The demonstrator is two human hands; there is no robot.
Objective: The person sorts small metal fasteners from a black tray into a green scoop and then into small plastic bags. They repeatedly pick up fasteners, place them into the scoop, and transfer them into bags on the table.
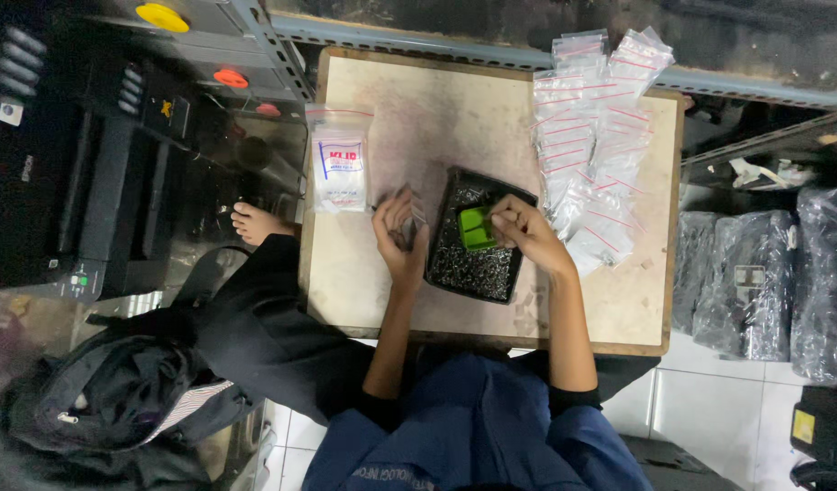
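So from the head cam, looking straight down at my little wooden table (pixel 364 300): my right hand (pixel 526 232) has its fingers pinched around a small green scoop (pixel 476 227), holding it just over the black tray (pixel 478 245) that's full of tiny dark metal bits, screws I think, too small to be sure. My left hand (pixel 402 238) is beside the tray's left edge, fingers curled narrow around a small clear zip bag (pixel 413 215), though the bag is half hidden by my fingers, so I can't tell if its mouth is open.

Going by that, I'd say I'm in the filling step: scoop loaded or loading, bag waiting. The next move probably calls for lining the scoop's lip up with the bag's mouth, which needs the left fingers to spread it open a bit, otherwise bits spill onto the table.

Around that: a pack of fresh zip bags (pixel 338 168) lies on the table well left of the tray, and a big overlapping pile of filled-looking little bags (pixel 593 136) with red seal lines sits to the right, close to my right hand. A bare foot (pixel 255 223) pokes in by the left table edge.
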